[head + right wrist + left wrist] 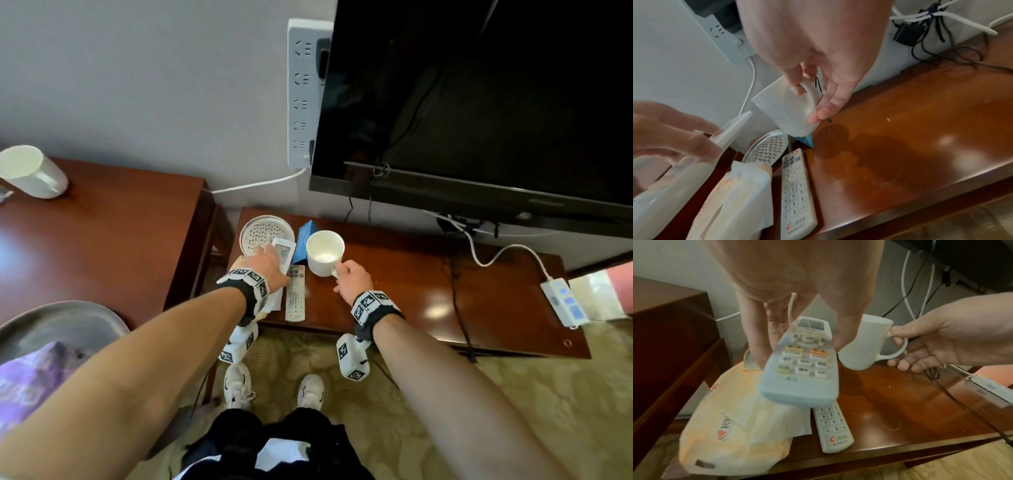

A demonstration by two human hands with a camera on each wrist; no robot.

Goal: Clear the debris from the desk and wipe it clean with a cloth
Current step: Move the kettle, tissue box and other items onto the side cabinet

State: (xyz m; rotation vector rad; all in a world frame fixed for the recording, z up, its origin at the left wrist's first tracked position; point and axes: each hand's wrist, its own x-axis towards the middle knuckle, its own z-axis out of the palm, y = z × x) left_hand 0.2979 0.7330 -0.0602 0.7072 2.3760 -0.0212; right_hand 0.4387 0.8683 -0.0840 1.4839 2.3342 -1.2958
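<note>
My left hand point(270, 262) grips a pale air-conditioner remote point(801, 363) and holds it off the low wooden desk point(428, 294). Under it lie a crumpled cream paper bag point(729, 431) and a white TV remote point(295, 294). My right hand point(349, 274) pinches the handle of a white mug point(323, 251), lifted and tilted above the desk; in the right wrist view the mug point(789, 110) hangs over a blue packet point(805, 141). Small crumbs point(888, 119) dot the desk top.
A round perforated metal plate point(267, 233) sits at the desk's back left. A black TV point(479, 102) hangs over the desk, a white power strip point(303, 92) is on the wall, cables point(459, 301) cross the desk, another power strip point(563, 301) lies at right. A taller table point(102, 233) stands left.
</note>
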